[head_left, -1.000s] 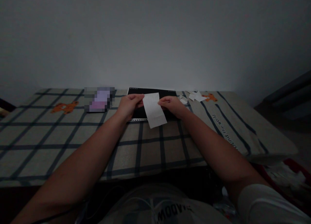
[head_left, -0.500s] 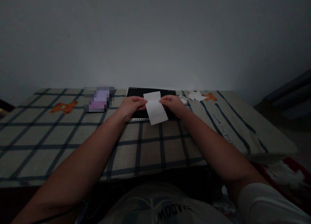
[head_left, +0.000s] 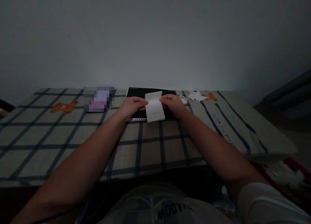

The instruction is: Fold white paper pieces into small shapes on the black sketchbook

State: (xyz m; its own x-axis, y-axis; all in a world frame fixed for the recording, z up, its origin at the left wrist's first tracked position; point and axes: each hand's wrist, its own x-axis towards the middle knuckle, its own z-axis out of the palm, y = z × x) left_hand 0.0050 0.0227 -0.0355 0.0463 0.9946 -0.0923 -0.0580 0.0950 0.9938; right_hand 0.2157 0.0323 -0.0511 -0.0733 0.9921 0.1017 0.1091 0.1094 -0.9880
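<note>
Between my two hands is a white sheet of paper (head_left: pixel 155 108), creased across its upper part and held over a black sheet (head_left: pixel 138 92) with rows of white marks along its edges. My left hand (head_left: pixel 133 106) pinches the paper's left edge between thumb and fingers. On the opposite edge, at about the same height, my right hand (head_left: pixel 172 103) pinches it too. The paper's lower end hangs past the near edge of the black sheet. Part of the black sheet is hidden by the paper and my hands.
A checked tablecloth (head_left: pixel 77 136) covers the table, which meets a plain wall behind. On the left lies a blurred, phone-like object (head_left: pixel 99 100). Small white paper pieces (head_left: pixel 197 96) lie right of my right hand. Below the table's right end is a red container (head_left: pixel 297 167) with whitish contents.
The paper has turned slightly, so its lower end has swung left and stands straighter. Its lower edge also sits a little higher. Both hands keep their pinch and have barely moved.
</note>
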